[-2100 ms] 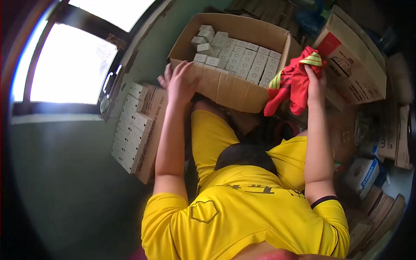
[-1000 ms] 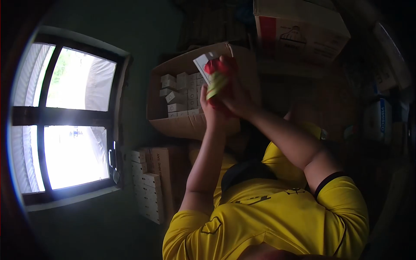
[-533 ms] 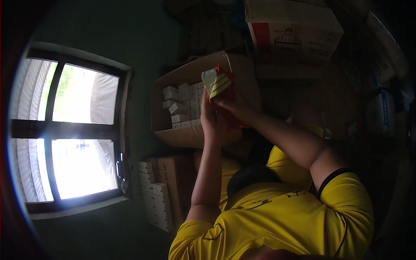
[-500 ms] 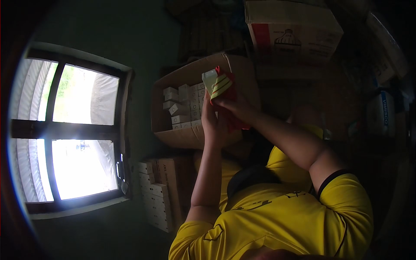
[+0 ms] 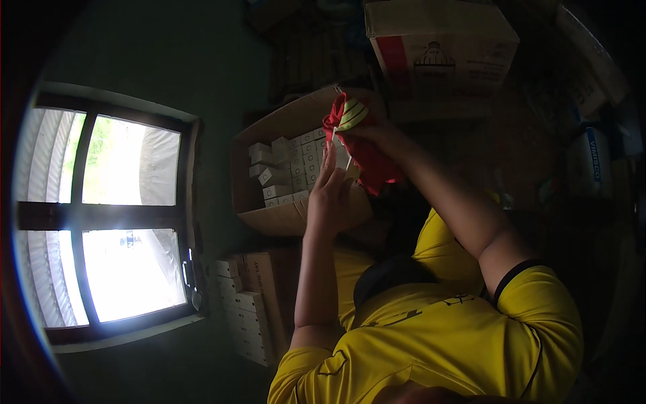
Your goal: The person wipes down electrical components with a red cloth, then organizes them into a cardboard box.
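Over the open carton, my left hand grips a small white box, its fingers raised along the side. My right hand is closed round a red cloth that has a yellow-green striped part. The cloth lies against the upper end of the white box and hangs down to the right. Part of the box is hidden behind the cloth and fingers. Below, several white boxes stand in rows inside the cardboard carton.
A large printed carton stands at the back right. White boxes are stacked beside a brown carton near the left wall. A bright window is at left. A blue-and-white package is at far right.
The cloth in my right hand has shifted and now hangs more loosely to the right. The white box has turned and shows a narrower side. The view has shifted slightly.
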A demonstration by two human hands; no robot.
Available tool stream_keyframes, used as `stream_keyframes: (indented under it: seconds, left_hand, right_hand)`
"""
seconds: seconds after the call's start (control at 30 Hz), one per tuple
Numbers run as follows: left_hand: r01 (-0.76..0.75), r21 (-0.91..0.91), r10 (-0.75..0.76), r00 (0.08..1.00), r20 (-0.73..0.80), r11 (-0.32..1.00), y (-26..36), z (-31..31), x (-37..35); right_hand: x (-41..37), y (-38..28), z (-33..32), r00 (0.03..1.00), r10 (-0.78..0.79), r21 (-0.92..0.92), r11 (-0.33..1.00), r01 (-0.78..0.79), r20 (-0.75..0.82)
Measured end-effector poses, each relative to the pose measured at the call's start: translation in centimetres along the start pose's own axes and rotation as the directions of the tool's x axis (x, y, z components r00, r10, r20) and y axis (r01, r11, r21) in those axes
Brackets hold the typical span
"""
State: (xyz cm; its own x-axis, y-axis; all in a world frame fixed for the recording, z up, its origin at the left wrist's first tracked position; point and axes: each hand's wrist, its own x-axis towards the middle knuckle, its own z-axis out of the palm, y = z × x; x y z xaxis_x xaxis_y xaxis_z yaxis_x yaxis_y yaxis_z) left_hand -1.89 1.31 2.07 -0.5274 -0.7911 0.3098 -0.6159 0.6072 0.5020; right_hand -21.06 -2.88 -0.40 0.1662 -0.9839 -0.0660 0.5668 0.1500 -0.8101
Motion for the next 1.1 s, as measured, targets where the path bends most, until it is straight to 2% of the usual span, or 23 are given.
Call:
stream_keyframes:
  seconds: [0.03, 0.13, 0.17, 0.27, 0.3, 0.4, 0.43, 0.5, 0.53, 0.6, 0.7, 0.73, 0.83, 0.9, 0.97, 1.03, 1.07, 1.1]
  left_hand:
    - [-0.040, 0.015, 0.040, 0.999, 0.003, 0.999, -0.2, -0.5, 0.0]
    - [0.108, -0.040, -0.102, 0.985, 0.137, 0.993, 0.0, -2.1, 0.0]
    - [0.123, -0.033, -0.117, 0.983, 0.139, 0.992, -0.6, -2.2, 0.0]
    - [0.061, -0.003, -0.060, 0.998, 0.019, 0.998, -0.4, -1.7, 0.3]
    - [0.003, 0.040, -0.003, 1.000, -0.016, 0.999, -0.2, -1.4, 0.6]
    - [0.171, -0.098, -0.181, 0.977, -0.109, 0.980, 1.1, -0.4, 0.5]
    - [0.120, -0.101, -0.136, 0.976, -0.172, 0.988, 0.5, 0.2, 0.4]
    - [0.183, -0.057, -0.187, 0.979, -0.082, 0.981, 0.0, 0.0, 0.6]
    - [0.214, -0.032, -0.215, 0.976, -0.037, 0.976, -0.2, -0.1, 0.7]
    - [0.134, 0.009, -0.133, 0.989, -0.059, 0.991, -0.1, -0.1, 0.8]
    - [-0.013, 0.066, 0.020, 0.993, -0.116, 0.998, -0.5, 0.2, 0.7]
    - [-0.030, 0.070, 0.038, 0.993, -0.113, 0.997, -0.5, 0.2, 0.6]
    - [0.091, 0.022, -0.088, 0.992, -0.085, 0.996, 0.1, 0.0, -0.2]
    - [0.153, -0.222, -0.183, 0.975, -0.126, 0.963, -0.2, 0.9, -0.7]
    - [0.090, -0.616, -0.267, 0.942, -0.202, 0.783, -1.8, 3.2, -1.6]
    - [-0.044, -0.762, -0.317, 0.892, -0.321, 0.646, -2.0, 2.8, -1.1]
    - [-0.121, -0.815, -0.353, 0.858, -0.373, 0.567, -2.0, 2.5, -0.9]
    - [-0.031, -0.901, -0.556, 0.777, -0.293, 0.432, -1.0, 1.7, -0.8]
  right_hand:
    - [0.0, -0.3, -0.2, 1.000, 0.013, -0.048, 0.999, -0.011, 0.025]
    - [-0.5, 0.4, 0.2, 0.997, -0.041, -0.202, 0.979, 0.028, -0.061]
    - [-0.3, 1.3, 0.1, 0.979, -0.201, -0.297, 0.937, 0.183, -0.031]
    - [-0.8, 0.5, 1.2, 0.981, -0.135, -0.292, 0.941, 0.172, 0.141]
    - [-0.9, 0.6, 1.4, 0.993, -0.088, -0.231, 0.967, 0.104, 0.076]
    - [-0.3, 2.1, 1.7, 0.988, -0.088, -0.018, 0.996, 0.091, 0.124]
    - [-0.3, 2.3, 1.8, 0.989, -0.101, 0.030, 0.995, 0.098, 0.104]
    - [-0.6, 2.8, 2.0, 0.991, -0.121, 0.124, 0.986, 0.112, 0.065]
    - [-0.5, 3.0, 1.9, 0.990, -0.109, 0.108, 0.989, 0.100, 0.084]
    - [-0.3, 2.9, 1.6, 0.989, -0.083, 0.077, 0.994, 0.074, 0.121]
    - [-0.1, 2.7, 1.4, 0.993, 0.114, 0.148, 0.983, -0.107, -0.038]
    - [0.0, 2.5, 1.3, 0.993, 0.109, 0.137, 0.985, -0.104, -0.033]
    - [0.2, 2.7, 1.3, 0.996, 0.078, 0.162, 0.984, -0.071, -0.038]
    - [0.7, 3.5, 1.2, 0.997, 0.029, 0.244, 0.970, -0.010, -0.076]
    - [0.1, 3.1, 1.4, 0.992, 0.124, 0.274, 0.954, -0.122, 0.010]
    - [-0.8, 2.7, 2.1, 0.970, 0.194, 0.309, 0.923, -0.231, 0.144]
    - [-0.9, 3.1, 2.8, 0.980, 0.122, 0.256, 0.953, -0.159, 0.155]
    - [-1.1, 3.1, 3.7, 0.984, 0.053, 0.201, 0.976, -0.087, 0.172]
